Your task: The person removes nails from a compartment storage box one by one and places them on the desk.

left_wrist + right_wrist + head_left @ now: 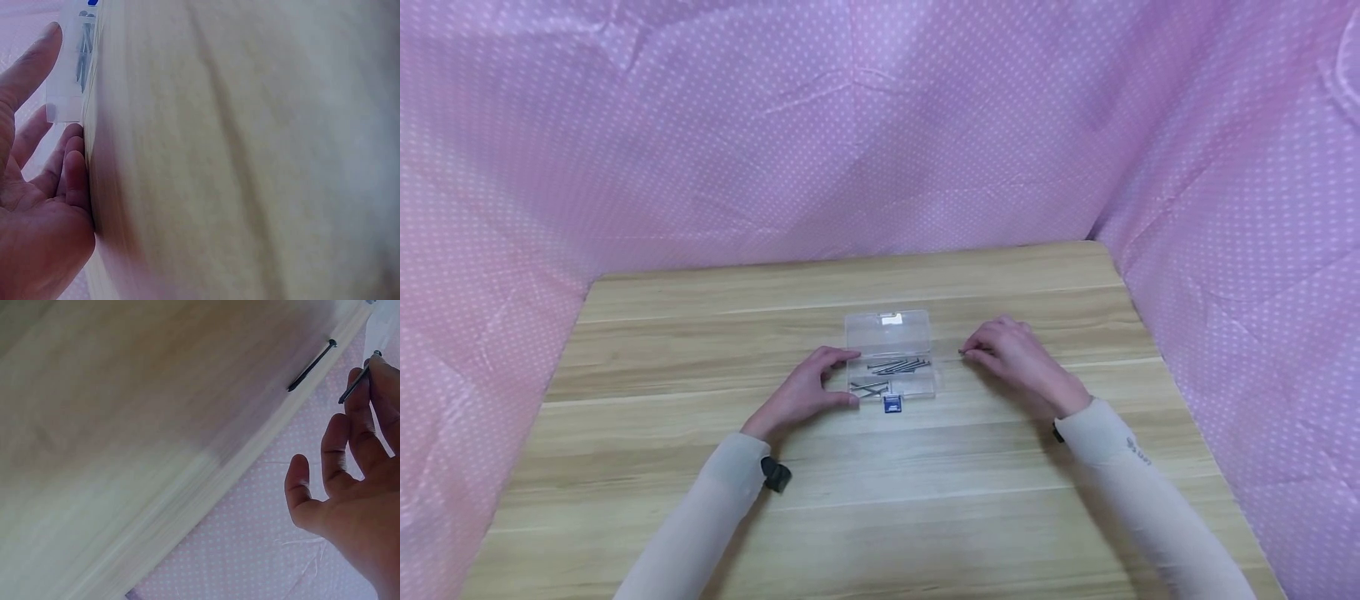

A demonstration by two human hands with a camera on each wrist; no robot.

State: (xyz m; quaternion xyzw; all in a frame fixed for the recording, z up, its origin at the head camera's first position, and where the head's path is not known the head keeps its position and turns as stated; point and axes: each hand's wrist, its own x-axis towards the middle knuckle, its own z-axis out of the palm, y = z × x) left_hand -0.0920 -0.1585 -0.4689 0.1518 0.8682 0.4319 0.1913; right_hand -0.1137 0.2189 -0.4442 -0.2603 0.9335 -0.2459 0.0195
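Note:
A clear plastic box (932,385) lies on the table with its lid (887,336) folded back. Several metal nails (901,367) lie in its rear part, and a few more (868,388) sit at its front left. My left hand (801,392) spans the box's left end, thumb by the front corner and index finger by the hinge side. To the right of the box, my right hand (1018,358) pinches a nail (357,384) between thumb and index finger. Another nail (312,365) lies on the table beside that hand, hidden from the head view.
A blue latch or tag (892,404) sticks out at the front of the box. The wooden table (880,533) has a rounded far corner. Pink dotted cloth (850,125) hangs behind and at both sides.

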